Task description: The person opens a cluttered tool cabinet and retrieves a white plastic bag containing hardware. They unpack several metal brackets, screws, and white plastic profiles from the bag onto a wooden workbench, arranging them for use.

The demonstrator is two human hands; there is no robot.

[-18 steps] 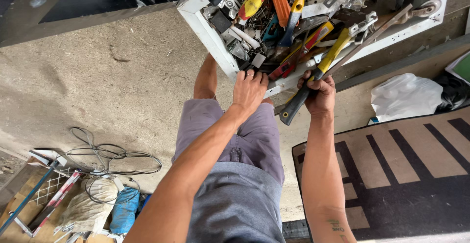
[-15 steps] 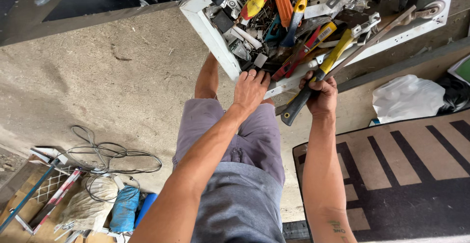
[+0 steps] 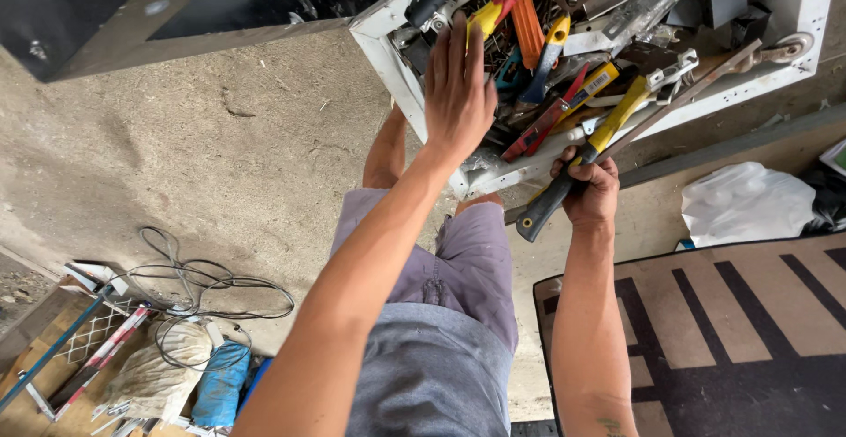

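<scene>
Much of the white tray [image 3: 401,93] ran off the top edge, so its far side and many of the tools in it were cut off. The pile inside was too tangled to sort out — handles of red, orange, yellow and blue crossed one another. The left hand [image 3: 458,85] lay flat over the near part of the pile, fingers stretched wide and holding nothing; what lay under the palm was hidden. The right hand [image 3: 589,192] was wrapped tight round the dark grip of a yellow-handled tool [image 3: 582,159], whose head was buried among the other tools in the tray and could not be made out.

The tray's near rim stood just above the person's knees. Bare concrete floor [image 3: 203,164] lay open to the left, a striped mat [image 3: 731,331] to the right, with a white bag [image 3: 749,203] beside it. Coiled cable [image 3: 194,283] and rags sat at the lower left.

Half a second before, the left hand had been at the tray's near rim — now it had reached further in, over the tools. The right hand's hold was unchanged.
</scene>
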